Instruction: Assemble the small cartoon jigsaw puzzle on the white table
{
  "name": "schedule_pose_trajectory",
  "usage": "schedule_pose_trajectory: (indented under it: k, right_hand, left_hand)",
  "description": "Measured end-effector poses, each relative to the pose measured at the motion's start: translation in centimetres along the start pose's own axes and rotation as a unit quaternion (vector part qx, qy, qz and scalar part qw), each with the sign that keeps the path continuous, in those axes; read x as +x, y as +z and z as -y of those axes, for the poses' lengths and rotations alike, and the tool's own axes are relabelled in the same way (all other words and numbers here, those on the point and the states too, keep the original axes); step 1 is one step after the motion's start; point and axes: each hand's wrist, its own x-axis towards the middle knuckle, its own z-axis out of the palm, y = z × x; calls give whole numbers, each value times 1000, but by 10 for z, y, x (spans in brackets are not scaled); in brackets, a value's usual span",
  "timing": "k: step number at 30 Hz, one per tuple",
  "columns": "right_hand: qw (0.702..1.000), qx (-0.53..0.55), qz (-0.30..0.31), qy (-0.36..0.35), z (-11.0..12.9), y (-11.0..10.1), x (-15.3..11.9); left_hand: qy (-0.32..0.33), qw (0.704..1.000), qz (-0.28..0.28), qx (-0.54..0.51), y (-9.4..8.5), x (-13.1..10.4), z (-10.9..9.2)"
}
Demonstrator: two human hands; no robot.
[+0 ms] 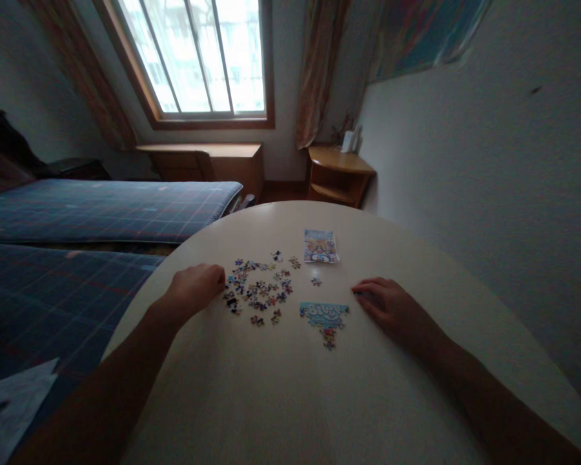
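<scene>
Several loose jigsaw pieces (259,292) lie in a rough ring on the round table. At the left edge of this pile rests my left hand (198,286), its fingers curled; whatever they hold, if anything, is hidden. My right hand (381,298) pinches a small dark puzzle piece (357,292) between thumb and fingers. Just left of it lies a partly joined puzzle (325,314), light blue with large pale letters and a narrow tail of pieces pointing toward me. A single loose piece (316,281) lies above the joined part. Behind it is a printed picture sheet (321,247).
The pale round table (232,394) fills the foreground. To the left stand beds with blue plaid covers (101,210), with papers and a pen (14,400) on the nearer one. A desk (223,152) and a corner shelf (341,161) stand beyond, and a wall runs along the right.
</scene>
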Motion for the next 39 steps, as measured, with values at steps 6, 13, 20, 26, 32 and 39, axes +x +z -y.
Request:
schedule_pose_trajectory:
  k: [6,13,20,26,32,39]
  right_hand:
    - [1000,3,2,-1,2,-2,1]
    - [1000,3,4,-1,0,0,1]
    - [1000,2,8,-3,-1,1,1]
    - [1000,1,3,-3,0,-1,1]
    - [1000,4,4,-2,3,-2,1]
    - [1000,4,8,6,4,-3,0]
  left_hand:
    - [17,1000,-8,-18,1,2,0]
    - [40,999,-6,-30,-3,-8,2]
    - [45,999,10,-29,-2,-7,5]
    - [48,998,8,-32,-1,-6,3]
    - [55,998,10,-41,-1,-6,0]
    - [71,996,-4,-50,2,-4,-4]
